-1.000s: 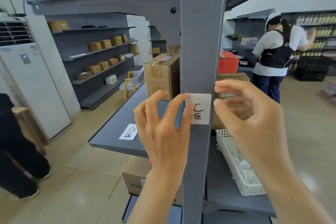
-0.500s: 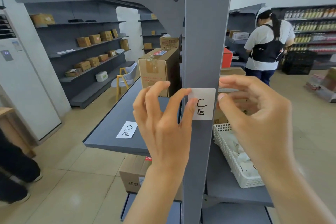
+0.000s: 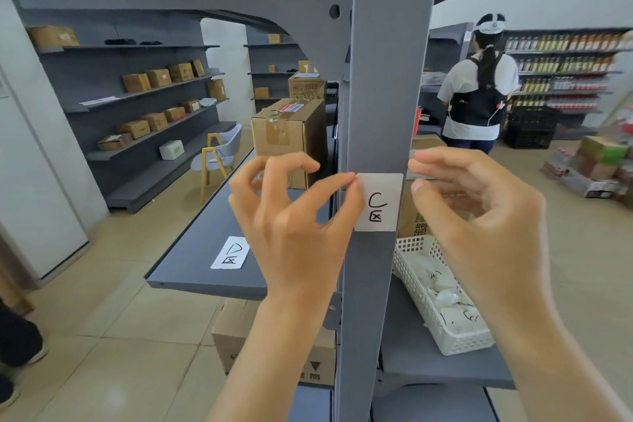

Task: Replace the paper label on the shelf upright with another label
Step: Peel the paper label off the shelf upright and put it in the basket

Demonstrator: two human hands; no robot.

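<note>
While stuck on upright point(image 3: 387, 86), label point(image 3: 378, 202) btwn hands: left hand point(image 3: 294, 216) pinching its corner, right hand point(image 3: 479, 202) apart, just beside.

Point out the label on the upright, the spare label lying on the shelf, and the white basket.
label on the upright point(image 3: 378, 203): head view, middle of the paper, on the handwriting.
spare label point(image 3: 231, 253): head view, centre of the sheet lying flat on the grey shelf.
white basket point(image 3: 416, 276): head view, its latticed near side wall.
</note>
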